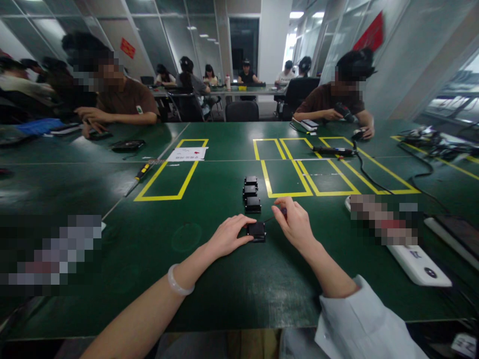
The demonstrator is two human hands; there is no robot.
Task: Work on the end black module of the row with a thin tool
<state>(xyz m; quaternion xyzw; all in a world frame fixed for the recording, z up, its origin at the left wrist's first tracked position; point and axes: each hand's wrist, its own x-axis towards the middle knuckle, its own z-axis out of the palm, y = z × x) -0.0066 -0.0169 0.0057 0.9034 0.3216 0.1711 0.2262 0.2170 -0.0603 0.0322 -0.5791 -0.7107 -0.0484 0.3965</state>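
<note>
A small black block-shaped part [256,231] lies on the green table, nearest to me. My left hand [234,233] grips its left side between thumb and fingers. Just to the upper right, my right hand [292,219] is closed on a thin dark tool [283,212], whose shaft points left toward the block's top edge; whether the tip touches it I cannot tell. Beyond the held block, several similar black blocks [252,204] stand in a row running away from me.
Yellow tape rectangles [291,193] mark the green table [220,294]. A yellow-black screwdriver [142,172] and a paper sheet [188,154] lie left. A white device [421,264] and cables lie right. Two people work across the table.
</note>
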